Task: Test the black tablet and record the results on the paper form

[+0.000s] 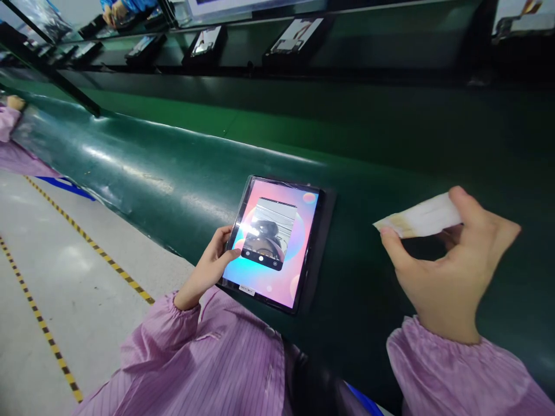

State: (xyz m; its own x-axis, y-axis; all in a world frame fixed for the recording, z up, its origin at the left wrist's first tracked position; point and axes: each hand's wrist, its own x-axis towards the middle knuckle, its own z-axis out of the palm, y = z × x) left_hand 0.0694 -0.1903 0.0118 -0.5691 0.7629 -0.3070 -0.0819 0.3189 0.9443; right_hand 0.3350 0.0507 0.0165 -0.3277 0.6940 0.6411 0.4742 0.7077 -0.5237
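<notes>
A tablet with a lit pink and blue screen rests on a dark tray at the near edge of the green conveyor belt. My left hand grips the tablet's left edge, thumb on the screen's rim. My right hand is raised to the right of the tablet, its fingers pinched on a white folded strip with a yellowish end. Both arms wear pink striped sleeves.
Several more tablets on black trays lie along the far belt lane. Another person's pink sleeve shows at the far left, and other hands at the top left. The grey floor has yellow and black hazard lines.
</notes>
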